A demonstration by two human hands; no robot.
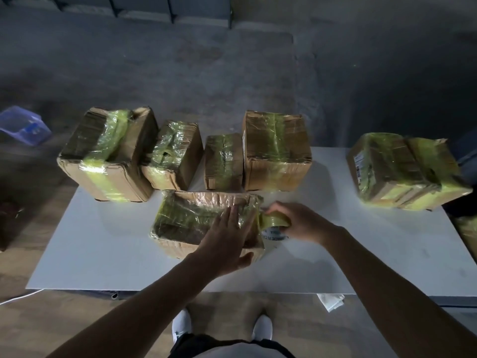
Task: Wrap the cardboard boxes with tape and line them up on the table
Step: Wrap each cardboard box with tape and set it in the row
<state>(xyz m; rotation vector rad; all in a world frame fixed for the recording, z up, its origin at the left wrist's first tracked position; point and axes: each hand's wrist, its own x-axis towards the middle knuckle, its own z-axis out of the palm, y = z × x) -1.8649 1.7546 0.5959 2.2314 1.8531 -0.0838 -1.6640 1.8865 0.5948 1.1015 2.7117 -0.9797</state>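
Near box [204, 223]: stiff, light by appearance, film slick. Left hand [227, 236] presses flat on top. Right hand [296, 223] grips tape roll [275, 220] at right end. 5 wrapped boxes [276, 151] stand far.

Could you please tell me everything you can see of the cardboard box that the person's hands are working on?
The box is creased brown cardboard, low and wide, its top largely covered in shiny yellowish tape. It lies flat on the white table, nearer the person than the row of taped boxes. The left hand presses flat on its top right part, thumb at the front side. The right hand holds a tape roll at its right end.
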